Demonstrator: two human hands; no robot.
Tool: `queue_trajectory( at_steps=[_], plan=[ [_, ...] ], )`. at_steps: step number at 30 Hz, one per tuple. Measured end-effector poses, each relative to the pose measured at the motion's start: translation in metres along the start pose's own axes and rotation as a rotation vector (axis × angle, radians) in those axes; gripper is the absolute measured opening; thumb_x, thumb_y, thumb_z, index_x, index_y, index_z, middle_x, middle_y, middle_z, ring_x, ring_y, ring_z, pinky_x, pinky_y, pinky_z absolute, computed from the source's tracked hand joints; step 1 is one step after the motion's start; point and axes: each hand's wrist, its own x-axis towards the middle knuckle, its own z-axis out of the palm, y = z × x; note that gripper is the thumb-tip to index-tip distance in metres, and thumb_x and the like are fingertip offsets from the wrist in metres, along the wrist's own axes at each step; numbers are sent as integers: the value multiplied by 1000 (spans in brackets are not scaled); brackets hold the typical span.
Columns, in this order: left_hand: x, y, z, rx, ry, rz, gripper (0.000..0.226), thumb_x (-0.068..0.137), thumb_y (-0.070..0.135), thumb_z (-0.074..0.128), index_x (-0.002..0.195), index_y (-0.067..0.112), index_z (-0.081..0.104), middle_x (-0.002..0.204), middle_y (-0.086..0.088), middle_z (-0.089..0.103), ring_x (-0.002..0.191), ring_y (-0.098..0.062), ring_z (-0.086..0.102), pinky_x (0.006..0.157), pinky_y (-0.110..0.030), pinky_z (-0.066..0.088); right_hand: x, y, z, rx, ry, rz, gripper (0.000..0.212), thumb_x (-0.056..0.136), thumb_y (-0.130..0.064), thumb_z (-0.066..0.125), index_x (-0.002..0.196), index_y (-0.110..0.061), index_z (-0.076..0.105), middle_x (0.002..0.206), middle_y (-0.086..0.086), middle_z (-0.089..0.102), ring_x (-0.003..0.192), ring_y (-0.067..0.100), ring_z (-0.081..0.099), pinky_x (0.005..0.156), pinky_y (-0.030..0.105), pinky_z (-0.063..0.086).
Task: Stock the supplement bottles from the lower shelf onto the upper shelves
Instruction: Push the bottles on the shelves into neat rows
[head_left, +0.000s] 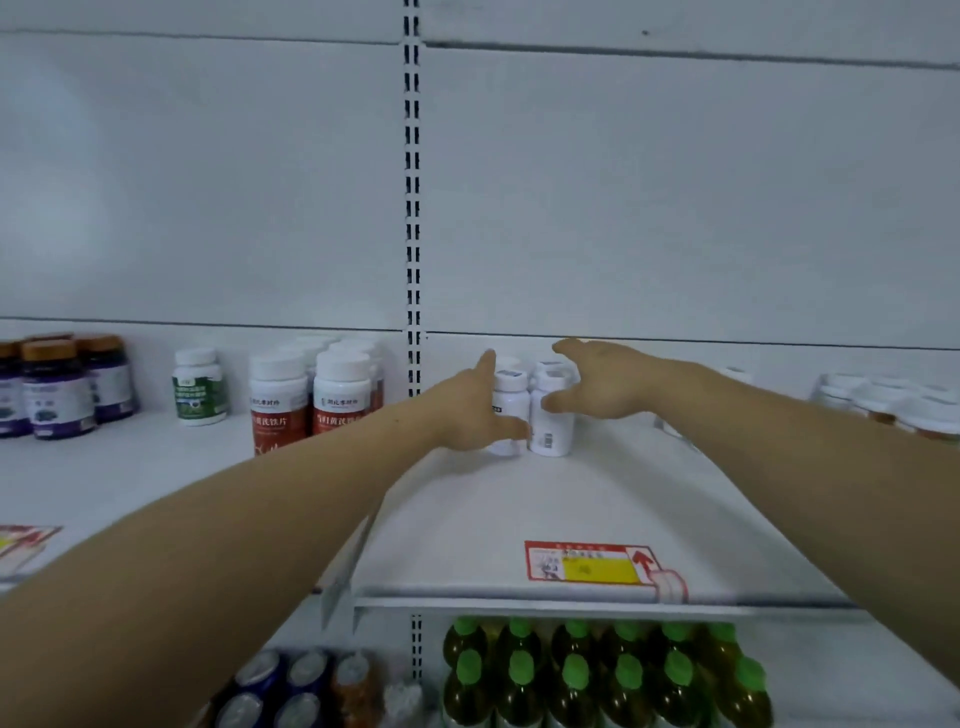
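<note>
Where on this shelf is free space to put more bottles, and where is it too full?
Free: the front of the shelf, between the white bottles and the red price tag; also the gap between green bottle and purple bottles. Crowded: around the white bottles, flanked by left hand and right hand, and the far-right bottles.

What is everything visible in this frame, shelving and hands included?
white bottles: about four, white, centre of the shelf
red-label bottles: several, white caps, left of the slotted upright
green-label bottle: one, white cap, further left
purple-label bottles: at least three, brown caps, far left
blurred bottles: count unclear, white caps, far right
price tag: one, red and yellow, shelf front edge
green-capped bottles: many, yellowish, below the shelf
cans: several, mostly dark blue, below left
left hand: open, left of the white bottles
right hand: open, right of them
</note>
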Motion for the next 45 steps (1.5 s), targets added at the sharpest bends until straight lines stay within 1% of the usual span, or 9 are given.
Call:
queue_trajectory(
  at_steps=[3, 6, 12, 19, 24, 26, 32, 37, 45],
  plan=[
    [15, 6, 1, -105, 14, -85, 107, 77, 38, 71, 149, 21, -6, 140, -5, 43, 122, -24, 46, 86, -27, 34, 18, 9, 9, 19, -58, -54, 83, 83, -58, 56, 149, -23, 19, 149, 4, 36, 128, 24, 41, 98, 34, 36],
    [21, 4, 9, -266, 0, -109, 76, 76, 20, 70, 138, 25, 26, 122, 2, 53, 105, -18, 54, 82, -30, 46, 27, 14, 17, 84, -66, -117, 70, 86, -53, 55, 143, -23, 28, 136, 6, 47, 108, 24, 47, 84, 32, 37],
    [22, -1, 22, -347, 106, -61, 46, 77, 5, 65, 102, 38, 47, 90, 15, 53, 74, 4, 56, 63, -14, 52, 29, 21, 20, 121, -64, -165, 58, 88, -46, 52, 138, -22, 35, 136, 6, 48, 115, 27, 49, 95, 38, 41],
    [19, 3, 21, -165, 104, -33, 66, 83, 19, 65, 139, 24, 30, 88, 20, 44, 70, 9, 42, 50, -1, 34, 24, 16, 29, 160, 8, -133, 57, 88, -45, 51, 139, -26, 34, 129, 7, 52, 101, 24, 49, 80, 31, 37],
    [17, 4, 19, -125, 22, -74, 79, 80, 26, 69, 142, 21, 20, 115, 5, 51, 92, -9, 52, 75, -13, 38, 18, 13, 29, 175, 11, -84, 59, 86, -49, 53, 137, -26, 34, 129, 7, 52, 97, 23, 47, 79, 32, 37],
    [13, 4, 14, -58, -28, -81, 83, 79, 32, 71, 141, 16, 18, 129, -4, 50, 107, -20, 51, 89, -27, 38, 11, 13, 24, 164, 15, -84, 70, 85, -53, 55, 143, -24, 29, 138, 8, 47, 113, 26, 49, 87, 32, 38],
    [-10, 13, -8, 109, -3, 14, 86, 84, 42, 64, 149, 18, 12, 152, -4, 28, 132, -23, 37, 94, -26, 30, -23, 35, -16, 8, 44, 20, 82, 85, -59, 53, 151, -26, 17, 157, 3, 22, 141, 22, 25, 109, 34, 24],
    [-16, 40, -8, 118, 12, 149, 64, 84, 38, 64, 139, 20, 37, 144, -2, 41, 119, -21, 47, 85, -24, 30, -57, 63, -37, -43, 63, 153, 77, 87, -58, 53, 149, -28, 21, 153, 5, 29, 138, 26, 29, 107, 35, 27],
    [-18, 83, 23, 155, 27, 232, 78, 85, 47, 61, 148, 20, 23, 155, 1, 22, 140, -19, 25, 109, -30, 22, -94, 113, -42, -106, 79, 228, 76, 86, -54, 55, 149, -26, 23, 156, 0, 26, 140, 23, 27, 108, 32, 26]
  ],
)
